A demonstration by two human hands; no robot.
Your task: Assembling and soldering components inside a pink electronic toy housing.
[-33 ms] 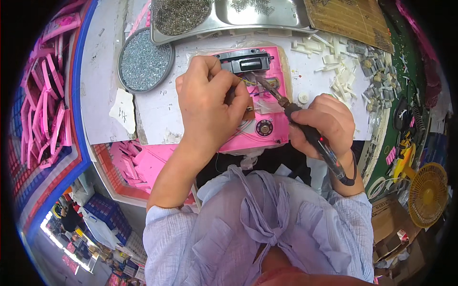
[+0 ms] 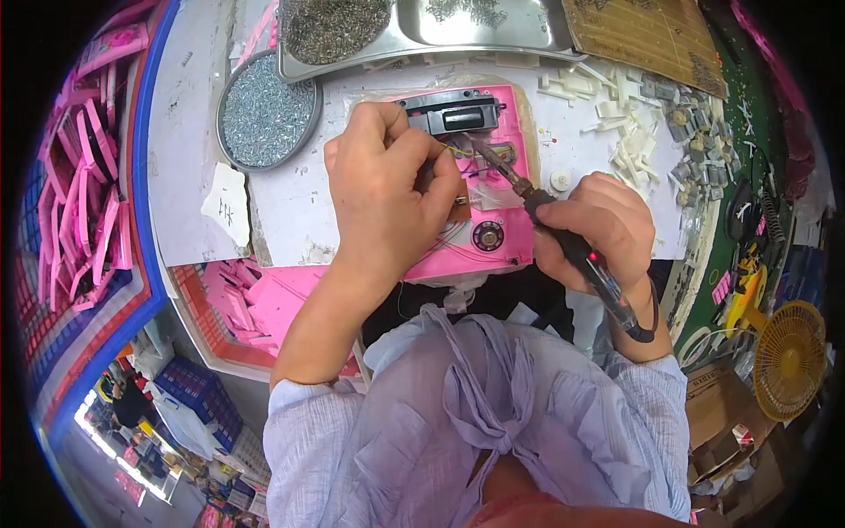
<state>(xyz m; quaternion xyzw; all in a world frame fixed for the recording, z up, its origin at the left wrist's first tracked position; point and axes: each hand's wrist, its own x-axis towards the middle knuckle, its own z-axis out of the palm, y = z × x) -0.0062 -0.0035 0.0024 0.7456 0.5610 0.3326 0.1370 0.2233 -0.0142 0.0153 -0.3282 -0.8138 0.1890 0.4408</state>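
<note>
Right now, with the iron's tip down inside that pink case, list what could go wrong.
1. The left hand presses parts right beside the soldering iron tip, so a slip could burn the fingers.
2. Thin wires cross the pink case near the tip; a stray touch might melt their coating.
3. The right hand grips the iron low, and its cord loops the wrist, so a snag could jerk the tip.

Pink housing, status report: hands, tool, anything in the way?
Left hand pressing on pink housing. Right hand gripping soldering iron, tip inside housing. Wires near tip; joint hidden by left hand.
</note>
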